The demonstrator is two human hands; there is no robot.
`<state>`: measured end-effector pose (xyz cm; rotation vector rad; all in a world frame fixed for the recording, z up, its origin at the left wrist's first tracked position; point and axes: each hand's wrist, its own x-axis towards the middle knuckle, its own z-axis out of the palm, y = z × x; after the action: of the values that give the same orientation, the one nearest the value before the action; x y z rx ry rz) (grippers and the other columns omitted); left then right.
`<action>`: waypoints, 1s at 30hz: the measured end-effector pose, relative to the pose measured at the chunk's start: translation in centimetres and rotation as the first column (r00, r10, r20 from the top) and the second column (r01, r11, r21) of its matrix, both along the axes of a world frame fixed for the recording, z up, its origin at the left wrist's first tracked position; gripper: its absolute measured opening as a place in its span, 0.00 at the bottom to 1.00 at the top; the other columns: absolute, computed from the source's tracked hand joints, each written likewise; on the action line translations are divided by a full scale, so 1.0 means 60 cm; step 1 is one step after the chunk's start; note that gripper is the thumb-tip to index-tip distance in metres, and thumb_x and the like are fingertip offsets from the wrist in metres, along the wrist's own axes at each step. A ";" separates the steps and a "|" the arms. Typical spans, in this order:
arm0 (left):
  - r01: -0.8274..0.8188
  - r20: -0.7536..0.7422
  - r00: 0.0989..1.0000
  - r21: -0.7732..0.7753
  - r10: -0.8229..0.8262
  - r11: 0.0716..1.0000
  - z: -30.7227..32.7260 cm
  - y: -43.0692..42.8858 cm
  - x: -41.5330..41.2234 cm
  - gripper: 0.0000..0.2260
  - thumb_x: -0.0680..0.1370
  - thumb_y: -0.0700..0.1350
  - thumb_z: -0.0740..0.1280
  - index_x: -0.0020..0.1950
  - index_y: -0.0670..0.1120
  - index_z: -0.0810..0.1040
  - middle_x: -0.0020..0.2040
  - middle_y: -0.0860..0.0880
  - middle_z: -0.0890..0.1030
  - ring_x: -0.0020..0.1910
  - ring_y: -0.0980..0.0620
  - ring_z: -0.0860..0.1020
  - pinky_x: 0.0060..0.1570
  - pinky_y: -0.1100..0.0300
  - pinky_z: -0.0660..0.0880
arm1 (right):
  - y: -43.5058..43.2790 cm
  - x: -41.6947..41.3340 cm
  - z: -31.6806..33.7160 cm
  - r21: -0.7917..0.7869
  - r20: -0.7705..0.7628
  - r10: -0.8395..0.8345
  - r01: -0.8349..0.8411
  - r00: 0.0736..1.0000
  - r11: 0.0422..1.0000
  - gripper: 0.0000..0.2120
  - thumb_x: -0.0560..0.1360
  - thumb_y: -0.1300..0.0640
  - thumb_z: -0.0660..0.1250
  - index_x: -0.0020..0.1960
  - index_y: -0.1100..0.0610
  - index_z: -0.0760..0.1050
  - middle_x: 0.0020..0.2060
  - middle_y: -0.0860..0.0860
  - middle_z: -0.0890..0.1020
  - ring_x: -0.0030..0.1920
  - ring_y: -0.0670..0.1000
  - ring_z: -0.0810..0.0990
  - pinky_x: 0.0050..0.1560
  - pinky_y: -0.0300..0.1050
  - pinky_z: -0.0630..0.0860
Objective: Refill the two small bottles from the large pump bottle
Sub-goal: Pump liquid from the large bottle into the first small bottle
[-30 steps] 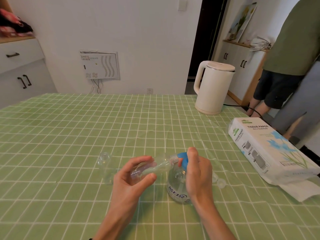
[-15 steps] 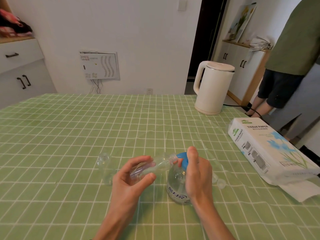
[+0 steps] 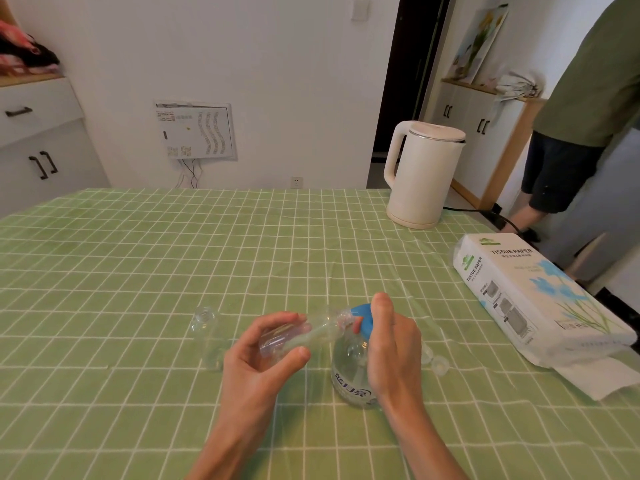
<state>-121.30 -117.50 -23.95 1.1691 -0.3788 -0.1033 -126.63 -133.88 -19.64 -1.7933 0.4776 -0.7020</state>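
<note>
The large clear pump bottle (image 3: 349, 379) with a blue pump head (image 3: 362, 318) stands on the green checked tablecloth. My right hand (image 3: 393, 344) wraps its upper part, with the index finger lying over the pump head. My left hand (image 3: 263, 355) holds a small clear bottle (image 3: 304, 336) tilted on its side, its mouth against the pump nozzle. A second small clear bottle (image 3: 207, 336) stands upright and uncapped just left of my left hand. Two small clear caps (image 3: 437, 362) lie to the right of the pump bottle.
A white kettle (image 3: 420, 174) stands at the table's far right, its cord running off the edge. A tissue paper pack (image 3: 533, 296) lies along the right side. Another person (image 3: 581, 109) stands beyond the right edge. White cabinets line the left wall.
None of the bottles or my hands has visibly moved. The person at the right has shifted slightly.
</note>
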 end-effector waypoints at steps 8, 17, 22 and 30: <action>-0.004 0.000 1.000 0.002 0.004 1.000 -0.004 0.000 0.003 0.26 0.65 0.53 0.85 0.60 0.49 0.85 0.63 0.45 0.85 0.62 0.42 0.85 0.57 0.53 0.83 | 0.001 0.001 0.002 0.018 0.018 -0.002 0.002 1.000 1.000 0.32 0.77 0.32 0.49 0.24 0.45 0.75 0.20 0.39 0.74 0.22 0.43 0.68 0.35 0.46 0.66; 0.014 -0.006 1.000 0.000 -0.014 1.000 -0.006 0.000 0.003 0.26 0.65 0.52 0.86 0.61 0.49 0.84 0.63 0.44 0.85 0.62 0.42 0.85 0.57 0.54 0.83 | 0.000 0.000 0.001 -0.006 0.028 0.007 -0.007 1.000 1.000 0.28 0.77 0.35 0.49 0.25 0.46 0.73 0.19 0.39 0.71 0.22 0.43 0.66 0.34 0.45 0.65; 0.002 -0.016 1.000 -0.019 -0.003 1.000 -0.002 0.001 0.002 0.26 0.64 0.52 0.86 0.59 0.49 0.85 0.62 0.44 0.86 0.61 0.42 0.85 0.55 0.56 0.83 | 0.001 0.000 0.001 0.002 0.007 -0.004 0.004 1.000 1.000 0.31 0.76 0.30 0.47 0.25 0.42 0.77 0.20 0.37 0.74 0.23 0.43 0.69 0.36 0.45 0.67; 0.015 -0.036 0.999 -0.030 -0.016 0.999 0.003 -0.001 -0.001 0.25 0.63 0.51 0.86 0.58 0.49 0.85 0.61 0.44 0.86 0.61 0.42 0.85 0.56 0.55 0.83 | 0.000 0.001 0.004 0.000 0.030 0.031 -0.031 0.999 1.000 0.32 0.74 0.36 0.51 0.27 0.62 0.67 0.19 0.40 0.72 0.23 0.40 0.71 0.35 0.46 0.65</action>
<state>-121.35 -117.56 -23.76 1.1331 -0.3566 -0.1320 -126.54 -133.86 -19.41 -1.7843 0.4295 -0.7062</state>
